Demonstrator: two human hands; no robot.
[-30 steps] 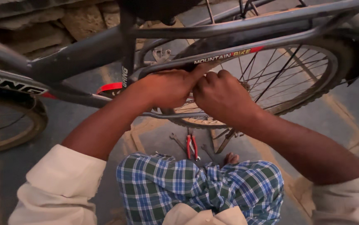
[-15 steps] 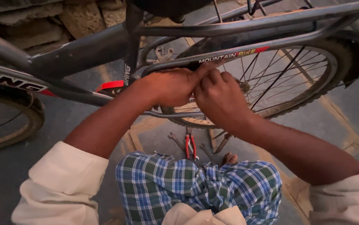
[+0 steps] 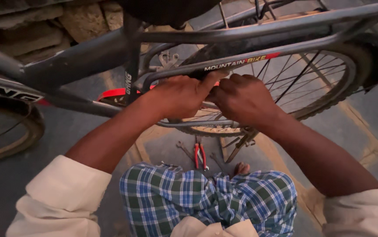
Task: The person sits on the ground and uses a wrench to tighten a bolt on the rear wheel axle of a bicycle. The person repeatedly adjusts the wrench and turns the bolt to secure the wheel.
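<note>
Both hands' grip closes together at the bicycle's rear wheel [image 3: 285, 83].

A rough stone wall [image 3: 44, 30] rises behind a grey paved floor [image 3: 364, 118], seemingly in dim, warm light.

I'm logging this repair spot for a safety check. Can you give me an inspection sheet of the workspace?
Surface: grey paved ground, worn yellowish patches.
Job's things: bicycle upright; both hands at the rear wheel, by the frame stay.
Clutter: red-handled pliers and wrenches on the ground by a bare foot.
Grippers: left hand and right hand closed, touching each other; what they grip is hidden.
Cables: nothing seen.
Surroundings: stone wall behind; front tyre at left.
</note>
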